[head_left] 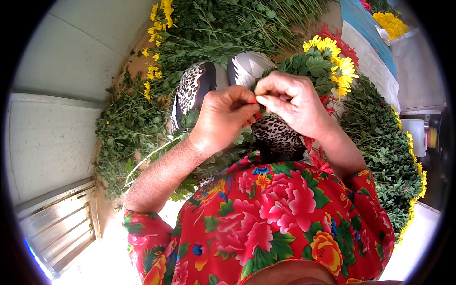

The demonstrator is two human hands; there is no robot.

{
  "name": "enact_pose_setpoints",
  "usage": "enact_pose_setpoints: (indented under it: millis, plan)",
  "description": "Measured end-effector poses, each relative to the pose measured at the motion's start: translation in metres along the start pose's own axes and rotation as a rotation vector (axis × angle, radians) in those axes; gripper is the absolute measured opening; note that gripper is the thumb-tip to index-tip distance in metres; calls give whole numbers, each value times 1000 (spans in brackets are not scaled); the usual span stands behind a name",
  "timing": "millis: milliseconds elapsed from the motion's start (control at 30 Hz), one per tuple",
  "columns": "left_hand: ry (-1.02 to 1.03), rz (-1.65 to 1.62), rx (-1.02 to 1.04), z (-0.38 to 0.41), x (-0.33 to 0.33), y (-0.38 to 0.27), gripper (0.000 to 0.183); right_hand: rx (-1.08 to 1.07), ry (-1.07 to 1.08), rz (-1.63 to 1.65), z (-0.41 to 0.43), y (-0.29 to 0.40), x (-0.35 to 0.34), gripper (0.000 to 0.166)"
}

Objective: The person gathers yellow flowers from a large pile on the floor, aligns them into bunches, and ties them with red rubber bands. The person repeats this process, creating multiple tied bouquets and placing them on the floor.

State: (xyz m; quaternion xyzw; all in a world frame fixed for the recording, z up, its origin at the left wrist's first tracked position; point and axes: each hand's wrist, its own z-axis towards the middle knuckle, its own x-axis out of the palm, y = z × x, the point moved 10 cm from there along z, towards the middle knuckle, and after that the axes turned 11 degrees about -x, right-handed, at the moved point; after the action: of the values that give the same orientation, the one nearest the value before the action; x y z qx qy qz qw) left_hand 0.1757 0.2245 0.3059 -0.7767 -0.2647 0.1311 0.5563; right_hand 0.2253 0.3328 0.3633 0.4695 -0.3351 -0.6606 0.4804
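Observation:
Over my lap, my left hand (222, 115) pinches a thin red strip (257, 114) between thumb and fingertips. My right hand (294, 101) meets it from the other side, its thumb and forefinger closed at the strip's upper end. Beneath both hands lies a bunch of chrysanthemums, its yellow blooms (340, 71) pointing to the upper right. The green leaves (317, 67) of the bunch show past my right hand. One pale stem (153, 154) sticks out to the lower left, beside my left forearm. My hands hide the middle of the bunch.
Cut leafy stems (231, 25) are heaped beyond my knees. Another chrysanthemum pile (384, 153) lies to the right, yellow flowers along its outer edge. Loose red strips (336, 41) lie near a white sheet (370, 64). A pale wall (71, 53) bounds the left.

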Motion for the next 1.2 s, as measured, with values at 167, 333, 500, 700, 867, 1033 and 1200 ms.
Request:
enact_pose_setpoints:
  millis: [167, 333, 500, 700, 867, 1033, 1200]
  plan:
    - [16, -146, 77, -2, -2, 7, 4, -181, 161, -265, 5, 11, 6, 19]
    - [26, -108, 75, -1, -1, 2, 3, -221, 189, -388, 5, 14, 8, 11]
    - [56, -86, 20, 1, -5, 0, 0, -238, 117, -383, 1, 13, 5, 7]
    - [103, -288, -153, 7, -7, 7, 5, -461, 118, -560, -15, 35, 15, 14]
    - [-24, -226, -125, 8, -12, 10, 9, -545, 217, -667, -13, 43, 22, 21]
    - [-356, 540, 502, -17, -9, -40, 19, -71, 201, -357, 12, 15, 2, 19]
    - [-465, 832, 778, -34, 12, -59, 23, -108, 418, -283, 30, -6, 11, 20]
